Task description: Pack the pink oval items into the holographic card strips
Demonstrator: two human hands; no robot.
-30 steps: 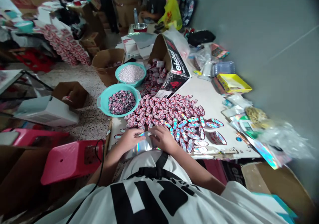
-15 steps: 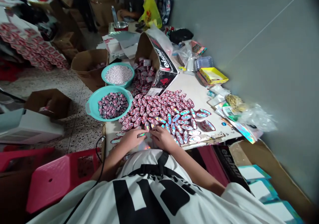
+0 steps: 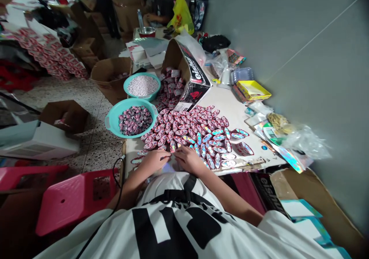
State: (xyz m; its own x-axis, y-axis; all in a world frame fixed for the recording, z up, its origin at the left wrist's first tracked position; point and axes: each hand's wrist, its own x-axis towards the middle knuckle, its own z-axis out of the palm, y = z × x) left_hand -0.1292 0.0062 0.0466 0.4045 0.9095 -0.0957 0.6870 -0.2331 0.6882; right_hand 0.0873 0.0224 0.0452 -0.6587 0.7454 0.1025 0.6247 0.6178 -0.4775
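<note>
At the table's near edge my left hand point(image 3: 158, 160) and my right hand point(image 3: 188, 160) meet, fingers bent and fingertips close together. Whatever they pinch is mostly hidden and too small to name. Just beyond them stand many pointed-oval red-rimmed paper sleeves point(image 3: 181, 127). Those at the back and left hold pink round pieces; the nearer right ones show shiny rainbow-silver insides point(image 3: 218, 137). A turquoise basin point(image 3: 111, 125) to the left holds round pink and silver pieces point(image 3: 135, 120). Behind it, a second turquoise basin point(image 3: 155, 93) is filled with small whitish pieces point(image 3: 143, 85).
A tipped carton point(image 3: 196, 92) spills small pink packs behind the sleeves. Along the wall lie a yellow tray point(image 3: 253, 90), plastic bags point(image 3: 309, 140) and rubber bands point(image 3: 277, 118). Pink stools point(image 3: 72, 201) stand at left, an open carton point(image 3: 323, 197) at lower right. Another person point(image 3: 161, 5) sits at the far end.
The whole view has shifted slightly, so the table appears further right. My fingers have moved a little, and the shiny glint by my left fingers has faded.
</note>
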